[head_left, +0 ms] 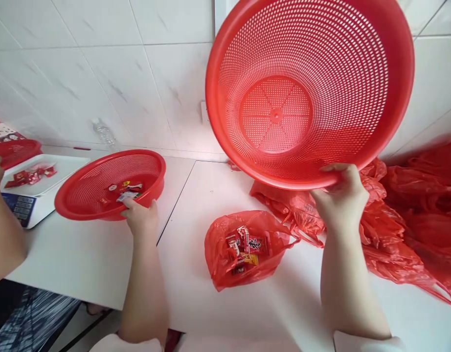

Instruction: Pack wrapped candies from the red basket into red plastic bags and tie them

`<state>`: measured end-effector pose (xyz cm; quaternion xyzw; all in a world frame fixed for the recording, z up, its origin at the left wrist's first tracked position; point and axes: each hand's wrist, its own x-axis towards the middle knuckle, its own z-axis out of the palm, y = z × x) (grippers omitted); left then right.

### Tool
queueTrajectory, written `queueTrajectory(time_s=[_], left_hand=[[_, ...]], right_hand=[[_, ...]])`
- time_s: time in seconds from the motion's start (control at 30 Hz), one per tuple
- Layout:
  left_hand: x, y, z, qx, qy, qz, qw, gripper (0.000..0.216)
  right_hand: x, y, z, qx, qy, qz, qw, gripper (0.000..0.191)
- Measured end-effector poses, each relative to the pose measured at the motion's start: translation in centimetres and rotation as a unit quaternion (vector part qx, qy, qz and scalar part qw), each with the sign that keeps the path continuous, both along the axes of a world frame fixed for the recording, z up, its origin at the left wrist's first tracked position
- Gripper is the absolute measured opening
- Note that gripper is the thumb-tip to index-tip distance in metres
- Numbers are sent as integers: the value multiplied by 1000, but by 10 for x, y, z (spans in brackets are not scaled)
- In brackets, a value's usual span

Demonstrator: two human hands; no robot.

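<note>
My right hand grips the rim of a large red mesh basket, raised and tilted so that its bare inside faces me. With my left hand I hold the near right rim of a second red basket, which is tipped slightly over the table. Several small wrapped snacks lie in its bottom. Between my forearms an open red plastic bag sits on the table, with several wrapped snacks showing in its mouth.
A co-worker's arm reaches in at far left, beside a white scale carrying red packets. Behind it is another red basket. Filled or crumpled red bags cover the right side. A clear bottle lies by the tiled wall.
</note>
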<state>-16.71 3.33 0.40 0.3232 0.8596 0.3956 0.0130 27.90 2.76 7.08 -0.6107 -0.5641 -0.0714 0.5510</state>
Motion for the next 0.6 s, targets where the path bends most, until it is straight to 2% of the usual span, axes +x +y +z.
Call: queueTrajectory(time_s=[0.13, 0.2, 0.37, 0.53, 0.6], left_hand=[[-4, -1, 0, 72, 18, -3, 997, 67], [-3, -1, 1, 94, 41, -29, 994, 63], [17, 9, -5, 130, 57, -156, 978, 58], [54, 19, -20, 191, -55, -291, 936, 48], [71, 17, -23, 201, -83, -319, 922, 53]], right_hand=[[6, 1, 2, 24, 23, -3, 999, 33], [8, 1, 3, 25, 29, -7, 999, 32], [8, 1, 3, 28, 26, -5, 999, 32], [1, 0, 1, 4, 27, 21, 999, 33], [-7, -2, 1, -7, 25, 58, 998, 33]])
